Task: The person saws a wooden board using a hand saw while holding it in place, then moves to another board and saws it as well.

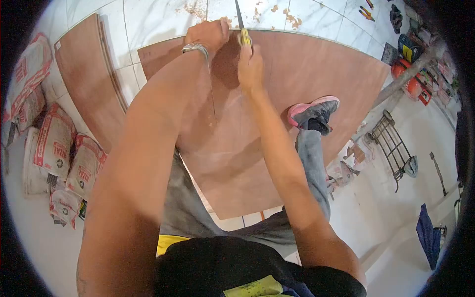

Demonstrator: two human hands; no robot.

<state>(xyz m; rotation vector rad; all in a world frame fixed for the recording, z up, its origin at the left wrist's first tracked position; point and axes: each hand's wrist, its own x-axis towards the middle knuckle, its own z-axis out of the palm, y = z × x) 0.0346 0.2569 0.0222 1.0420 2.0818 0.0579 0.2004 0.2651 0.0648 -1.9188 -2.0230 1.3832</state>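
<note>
Right hand (251,63) grips yellow-handled tool (245,38), maybe saw; blade past far edge of board (321,64). Left hand (209,36) at same edge, fingers curled, hold unclear; likely steadies board over tiled floor (163,20). Shoe (316,112) atop, probably as weight.

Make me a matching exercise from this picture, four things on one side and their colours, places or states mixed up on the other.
1. right hand
2. left hand
3. shoe
4. sacks

A. pink and dark grey
B. piled toward the picture's left edge
C. gripping a yellow-handled tool
D. silvery band at its wrist

Pairs: 1-C, 2-D, 3-A, 4-B
</note>
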